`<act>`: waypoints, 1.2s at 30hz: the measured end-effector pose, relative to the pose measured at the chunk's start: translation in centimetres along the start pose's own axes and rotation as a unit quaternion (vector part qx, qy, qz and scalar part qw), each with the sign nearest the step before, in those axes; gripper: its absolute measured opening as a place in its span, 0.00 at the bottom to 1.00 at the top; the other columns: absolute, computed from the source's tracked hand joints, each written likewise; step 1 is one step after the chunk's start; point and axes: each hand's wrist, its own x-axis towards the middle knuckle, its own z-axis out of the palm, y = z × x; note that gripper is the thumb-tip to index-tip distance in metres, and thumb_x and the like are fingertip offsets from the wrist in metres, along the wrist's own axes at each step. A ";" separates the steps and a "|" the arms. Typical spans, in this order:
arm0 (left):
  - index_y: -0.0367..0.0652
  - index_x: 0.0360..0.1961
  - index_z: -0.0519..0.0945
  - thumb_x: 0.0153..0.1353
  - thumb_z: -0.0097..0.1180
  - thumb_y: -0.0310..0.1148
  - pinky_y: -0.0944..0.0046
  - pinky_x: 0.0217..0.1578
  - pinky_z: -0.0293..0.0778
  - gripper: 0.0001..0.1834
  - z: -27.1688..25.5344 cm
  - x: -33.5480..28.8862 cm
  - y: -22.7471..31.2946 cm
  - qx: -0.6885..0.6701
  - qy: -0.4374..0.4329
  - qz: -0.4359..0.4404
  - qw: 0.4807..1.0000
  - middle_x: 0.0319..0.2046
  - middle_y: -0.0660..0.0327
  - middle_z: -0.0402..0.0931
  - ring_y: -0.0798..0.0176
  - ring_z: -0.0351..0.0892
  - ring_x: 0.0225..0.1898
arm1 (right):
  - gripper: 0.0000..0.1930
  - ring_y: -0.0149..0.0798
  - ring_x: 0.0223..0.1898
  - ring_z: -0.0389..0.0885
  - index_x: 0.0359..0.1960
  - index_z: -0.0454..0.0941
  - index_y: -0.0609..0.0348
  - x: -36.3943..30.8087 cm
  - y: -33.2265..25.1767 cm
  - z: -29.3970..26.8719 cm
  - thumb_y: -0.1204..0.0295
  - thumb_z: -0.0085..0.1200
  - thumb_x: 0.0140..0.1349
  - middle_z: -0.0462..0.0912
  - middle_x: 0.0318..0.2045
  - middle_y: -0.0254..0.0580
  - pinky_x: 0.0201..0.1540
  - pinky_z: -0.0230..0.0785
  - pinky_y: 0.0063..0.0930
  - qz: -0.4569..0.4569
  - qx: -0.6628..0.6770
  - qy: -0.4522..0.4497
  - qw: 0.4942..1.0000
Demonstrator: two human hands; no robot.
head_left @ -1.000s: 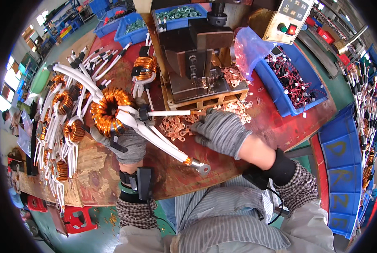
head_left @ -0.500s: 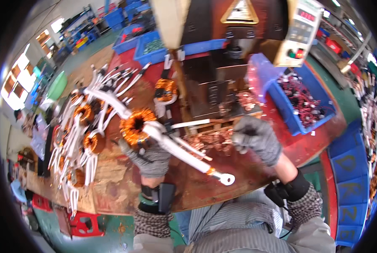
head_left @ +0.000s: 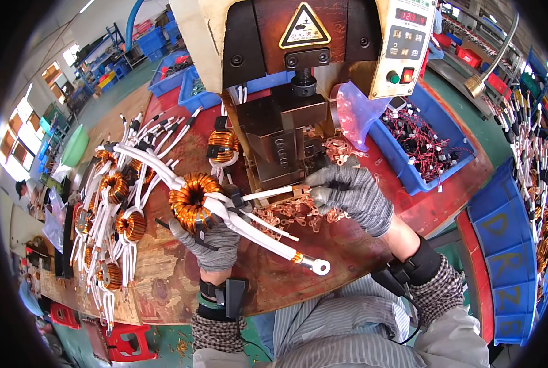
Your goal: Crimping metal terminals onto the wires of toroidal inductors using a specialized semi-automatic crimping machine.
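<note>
My gloved left hand (head_left: 209, 244) is closed around the underside of a toroidal coil (head_left: 195, 202) wound with copper wire. Thick white-sleeved leads come off the coil; one (head_left: 249, 228) runs toward me and ends in a silver ring lug (head_left: 315, 266). Another white lead (head_left: 268, 193) points right, below the press tooling (head_left: 280, 138). At its tip is a copper terminal lug (head_left: 301, 191), pinched by the fingertips of my gloved right hand (head_left: 355, 199). Whether the lug is fully over the wire end, I cannot tell. Loose copper lugs (head_left: 286, 216) lie heaped below.
A press (head_left: 301, 55) with a control box (head_left: 403, 52) stands ahead. More coils (head_left: 116, 187) are piled at left, and one coil (head_left: 223, 146) sits beside the press. A blue bin (head_left: 424, 144) of small wired parts is at right, next to a plastic bag (head_left: 353, 116) and more lugs.
My right hand has moved from above the lug heap to the lead's tip, bringing a copper lug against it. My left hand still holds the coil. The view has shifted, showing more of the press.
</note>
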 end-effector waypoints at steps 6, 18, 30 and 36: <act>0.41 0.58 0.55 0.41 0.46 0.72 0.51 0.47 0.66 0.53 -0.4 0.2 0.1 -0.035 -0.014 -0.009 0.999 0.47 0.49 0.65 0.51 0.67 0.46 | 0.14 0.29 0.32 0.78 0.43 0.74 0.63 0.1 0.2 -0.1 0.75 0.55 0.54 0.78 0.32 0.37 0.33 0.74 0.20 0.006 -0.002 0.020 1.000; 0.47 0.54 0.63 0.47 0.49 0.64 0.52 0.45 0.65 0.40 0.7 0.1 0.2 -0.015 -0.071 -0.019 0.997 0.45 0.60 0.66 0.57 0.67 0.43 | 0.12 0.28 0.30 0.78 0.40 0.76 0.62 0.9 -0.5 0.0 0.73 0.54 0.55 0.78 0.32 0.36 0.34 0.72 0.18 -0.007 -0.023 -0.007 1.000; 0.43 0.55 0.61 0.44 0.57 0.57 0.53 0.52 0.62 0.42 0.1 -0.1 -1.2 0.112 -0.002 0.065 0.992 0.48 0.57 0.66 0.56 0.66 0.49 | 0.10 0.27 0.30 0.77 0.37 0.75 0.62 2.8 0.7 -3.0 0.76 0.56 0.52 0.78 0.28 0.36 0.32 0.73 0.19 0.023 0.100 0.021 0.995; 0.41 0.58 0.57 0.35 0.61 0.63 0.56 0.56 0.58 0.53 0.5 -0.1 -1.1 0.223 0.046 0.096 0.969 0.51 0.57 0.61 0.57 0.62 0.53 | 0.09 0.30 0.30 0.77 0.36 0.73 0.64 5.2 1.3 -3.9 0.76 0.55 0.53 0.77 0.28 0.38 0.32 0.75 0.21 0.021 0.109 -0.002 0.994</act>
